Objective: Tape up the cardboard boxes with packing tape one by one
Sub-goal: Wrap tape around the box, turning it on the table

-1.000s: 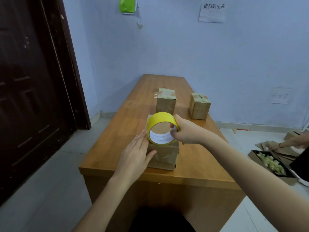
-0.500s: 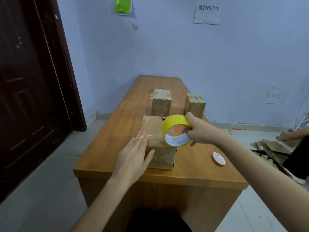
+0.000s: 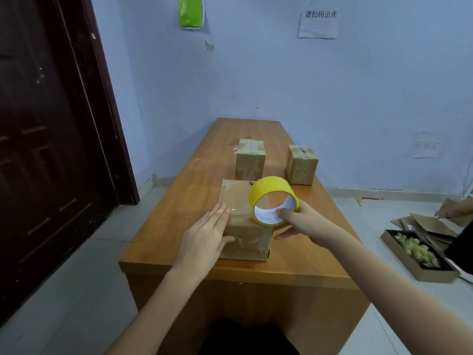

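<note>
The near box (image 3: 244, 221) sits at the front edge of the table (image 3: 179, 206) and serves as the landmark. The left hand (image 3: 204, 239) lies flat, fingers straight, against its left side and top edge. The right hand (image 3: 302, 221) grips the yellow tape roll (image 3: 272, 199) over the box's right top corner, thumb inside the core. Clear tape already shows across its top and front, so this box looks partly sealed. Behind it stand two smaller boxes (image 3: 250, 160) (image 3: 302, 165), both apparently taped.

Soft, even indoor light, faint shadows, slight blur, wide-angle bending at edges.
</note>
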